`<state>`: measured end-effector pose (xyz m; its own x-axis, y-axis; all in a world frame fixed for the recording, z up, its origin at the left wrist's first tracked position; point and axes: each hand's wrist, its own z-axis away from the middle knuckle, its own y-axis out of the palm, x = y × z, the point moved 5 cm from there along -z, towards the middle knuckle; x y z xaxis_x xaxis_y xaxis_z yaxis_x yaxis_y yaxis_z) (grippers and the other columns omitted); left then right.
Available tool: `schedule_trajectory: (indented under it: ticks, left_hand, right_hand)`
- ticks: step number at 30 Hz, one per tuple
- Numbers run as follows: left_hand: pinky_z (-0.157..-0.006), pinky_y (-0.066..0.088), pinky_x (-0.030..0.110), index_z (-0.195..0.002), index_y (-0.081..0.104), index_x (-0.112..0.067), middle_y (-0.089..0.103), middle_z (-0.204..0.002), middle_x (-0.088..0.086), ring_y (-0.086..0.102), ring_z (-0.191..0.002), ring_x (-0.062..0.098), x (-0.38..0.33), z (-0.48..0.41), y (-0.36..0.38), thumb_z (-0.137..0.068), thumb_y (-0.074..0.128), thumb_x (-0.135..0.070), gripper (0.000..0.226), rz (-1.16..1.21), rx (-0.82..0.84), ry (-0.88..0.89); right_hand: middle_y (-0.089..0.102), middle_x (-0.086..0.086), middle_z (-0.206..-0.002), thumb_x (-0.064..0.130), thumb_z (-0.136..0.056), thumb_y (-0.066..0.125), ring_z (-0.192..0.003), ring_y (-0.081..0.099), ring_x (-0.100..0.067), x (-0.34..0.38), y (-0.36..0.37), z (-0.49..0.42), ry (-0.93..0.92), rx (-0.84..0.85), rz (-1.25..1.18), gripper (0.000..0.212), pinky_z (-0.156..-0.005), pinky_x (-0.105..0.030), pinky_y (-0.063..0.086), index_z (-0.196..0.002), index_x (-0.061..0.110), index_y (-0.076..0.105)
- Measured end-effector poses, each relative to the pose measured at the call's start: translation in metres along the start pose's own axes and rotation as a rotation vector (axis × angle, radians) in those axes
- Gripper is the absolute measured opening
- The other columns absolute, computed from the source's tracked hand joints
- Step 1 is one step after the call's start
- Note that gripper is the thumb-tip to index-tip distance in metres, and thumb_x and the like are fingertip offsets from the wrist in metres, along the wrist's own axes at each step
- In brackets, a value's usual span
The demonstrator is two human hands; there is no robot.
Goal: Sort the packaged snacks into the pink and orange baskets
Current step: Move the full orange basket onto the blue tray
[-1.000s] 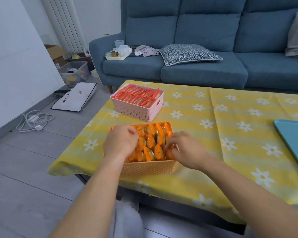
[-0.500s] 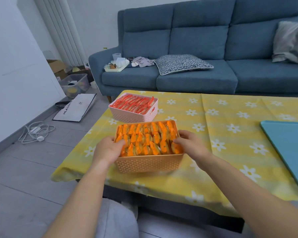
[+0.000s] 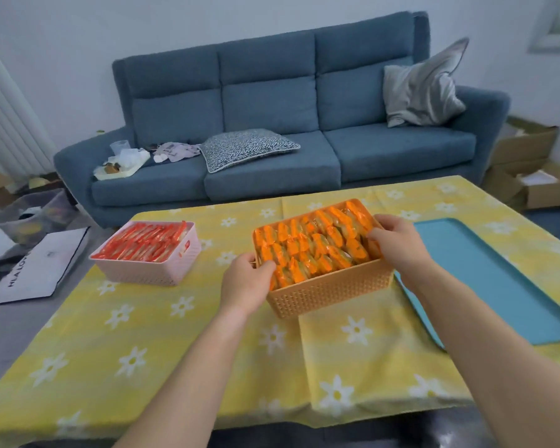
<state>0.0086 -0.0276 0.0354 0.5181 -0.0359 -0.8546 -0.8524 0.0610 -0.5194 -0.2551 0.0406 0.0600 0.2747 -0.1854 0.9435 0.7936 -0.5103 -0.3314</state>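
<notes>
An orange basket (image 3: 330,287) of snacks (image 3: 314,247) is gripped between curled fingers of the left hand (image 3: 244,281) and right hand (image 3: 398,244). The filled pink basket (image 3: 149,270) lies left of them. Sorting seems done; level placing is needed.

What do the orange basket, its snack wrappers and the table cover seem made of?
Orange basket: probably moulded plastic, matte, woven-look lattice walls. Snack wrappers: thin glossy film, glinting and crinkled. Table cover: cloth or vinyl, unclear; it creases and drapes over the edge.
</notes>
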Motion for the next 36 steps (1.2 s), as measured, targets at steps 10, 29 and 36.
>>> schedule_trajectory:
  ticks: [10,29,36]
  left_hand:
    - [-0.055,0.037,0.028,-0.089,0.070,-0.020,0.072,-0.082,-0.003,0.064,-0.073,0.018,-0.071,-0.050,0.166,-0.090,0.058,-0.026,0.013,0.017,0.116,0.087]
    - [-0.079,0.052,0.031,-0.096,0.071,-0.028,0.073,-0.090,-0.016,0.067,-0.087,0.006,-0.089,-0.083,0.301,-0.084,0.061,-0.030,0.015,0.071,0.354,0.184]
    - [-0.088,0.041,0.027,-0.120,0.060,-0.029,0.064,-0.116,-0.021,0.059,-0.112,0.004,-0.094,-0.064,0.302,-0.088,0.067,-0.036,0.034,0.135,0.610,0.137]
  right_hand:
    - [0.068,-0.019,-0.097,0.014,-0.090,0.052,-0.090,0.063,-0.035,-0.060,-0.122,-0.092,0.116,-0.209,0.131,0.025,-0.081,-0.045,0.053,-0.106,0.003,0.068]
    - [0.063,-0.012,-0.125,0.033,-0.092,0.052,-0.110,0.060,-0.033,-0.140,-0.172,-0.185,0.185,-0.305,0.603,0.044,-0.096,-0.049,0.051,-0.131,0.016,0.057]
    - [0.044,-0.011,-0.151,0.039,-0.091,0.049,-0.141,0.033,-0.037,-0.110,-0.137,-0.177,0.134,-0.278,0.845,0.058,-0.116,-0.062,0.017,-0.145,0.020,0.043]
